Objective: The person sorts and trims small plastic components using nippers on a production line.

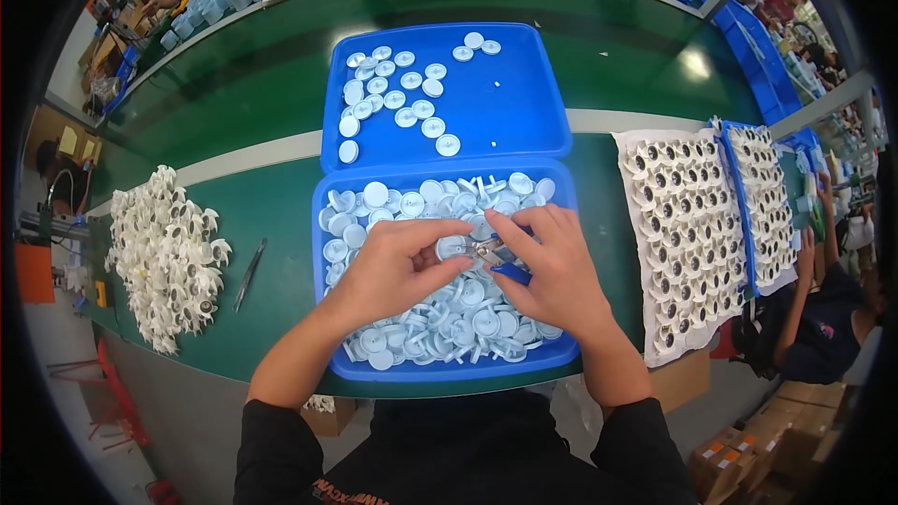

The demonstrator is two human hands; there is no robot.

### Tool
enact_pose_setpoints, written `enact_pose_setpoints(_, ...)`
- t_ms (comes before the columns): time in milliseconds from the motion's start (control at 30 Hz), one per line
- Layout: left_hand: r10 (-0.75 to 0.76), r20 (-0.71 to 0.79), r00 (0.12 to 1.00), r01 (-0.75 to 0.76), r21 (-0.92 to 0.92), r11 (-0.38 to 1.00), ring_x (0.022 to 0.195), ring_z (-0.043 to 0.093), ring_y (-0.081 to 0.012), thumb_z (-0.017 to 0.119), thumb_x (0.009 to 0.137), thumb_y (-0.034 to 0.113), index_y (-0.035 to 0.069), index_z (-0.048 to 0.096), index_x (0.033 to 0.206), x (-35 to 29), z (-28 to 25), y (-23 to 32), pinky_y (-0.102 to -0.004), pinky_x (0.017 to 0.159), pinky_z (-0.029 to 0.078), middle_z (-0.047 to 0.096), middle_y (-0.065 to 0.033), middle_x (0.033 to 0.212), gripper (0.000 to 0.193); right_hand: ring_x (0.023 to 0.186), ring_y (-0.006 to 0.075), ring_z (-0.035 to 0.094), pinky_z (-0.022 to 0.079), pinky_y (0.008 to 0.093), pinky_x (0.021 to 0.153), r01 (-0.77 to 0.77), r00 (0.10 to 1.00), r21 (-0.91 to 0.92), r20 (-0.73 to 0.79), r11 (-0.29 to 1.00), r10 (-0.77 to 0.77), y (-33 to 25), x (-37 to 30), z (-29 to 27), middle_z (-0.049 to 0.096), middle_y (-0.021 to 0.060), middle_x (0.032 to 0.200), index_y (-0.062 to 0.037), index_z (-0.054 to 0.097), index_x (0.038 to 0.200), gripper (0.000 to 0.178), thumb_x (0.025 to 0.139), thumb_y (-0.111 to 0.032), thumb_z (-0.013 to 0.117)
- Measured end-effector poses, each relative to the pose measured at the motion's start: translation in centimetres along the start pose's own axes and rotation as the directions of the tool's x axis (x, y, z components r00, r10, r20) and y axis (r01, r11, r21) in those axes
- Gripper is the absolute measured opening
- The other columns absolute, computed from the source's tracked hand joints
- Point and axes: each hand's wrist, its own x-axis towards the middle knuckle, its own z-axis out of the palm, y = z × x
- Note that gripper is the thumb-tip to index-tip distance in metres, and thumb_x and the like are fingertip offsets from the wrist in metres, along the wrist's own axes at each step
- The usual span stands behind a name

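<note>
My left hand (405,262) pinches a light blue round plastic part (451,248) with a thin stem by its rim. In my right hand (550,257) is a pair of small cutting pliers (488,249) with blue handles, its jaws at the stem of that part. Both hands hover over a blue tray (323,196) heaped with the same light blue parts (463,323), several with stems pointing up. Behind it a second blue tray (528,103) holds scattered round parts, mostly on its left side, and two tiny light bits.
Left on the green table (281,224) lie tweezers (250,274) and a pile of white finned parts (166,257). Rows of similar white parts (678,234) cover a cloth at right. Beyond is a green conveyor belt (636,28). Other people work at the far left and right.
</note>
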Motion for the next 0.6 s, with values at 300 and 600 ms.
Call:
enact_pose_setpoints(300, 0.020, 0.017, 1.000, -0.020, 0.021, 1.000, 0.065, 0.072, -0.0142, 0.092, 0.088, 0.019, 0.002, 0.077, 0.126, -0.07, 0.13, 0.16, -0.0266, 0.061, 0.055, 0.076, -0.0103, 0.078, 0.045, 0.103, 0.0289, 0.059, 0.044, 0.0436, 0.091, 0.005, 1.000, 0.017, 0.021, 1.000, -0.005, -0.04, 0.16, 0.33, 0.061, 0.0074, 0.110, -0.0109, 0.065, 0.144, 0.073, 0.074, -0.015, 0.089)
enact_pose_setpoints(600, -0.004, 0.000, 1.000, 0.004, 0.014, 1.000, 0.064, 0.074, -0.0155, 0.092, 0.088, 0.020, 0.000, 0.077, 0.123, -0.26, 0.28, 0.33, -0.0268, 0.059, 0.056, 0.077, -0.0110, 0.078, 0.043, 0.102, 0.0287, 0.059, 0.044, 0.0433, 0.090, 0.003, 1.000, 0.041, 0.015, 0.999, -0.003, 0.00, 0.14, 0.52, 0.061, 0.0074, 0.109, -0.0102, 0.066, 0.143, 0.072, 0.076, -0.016, 0.089)
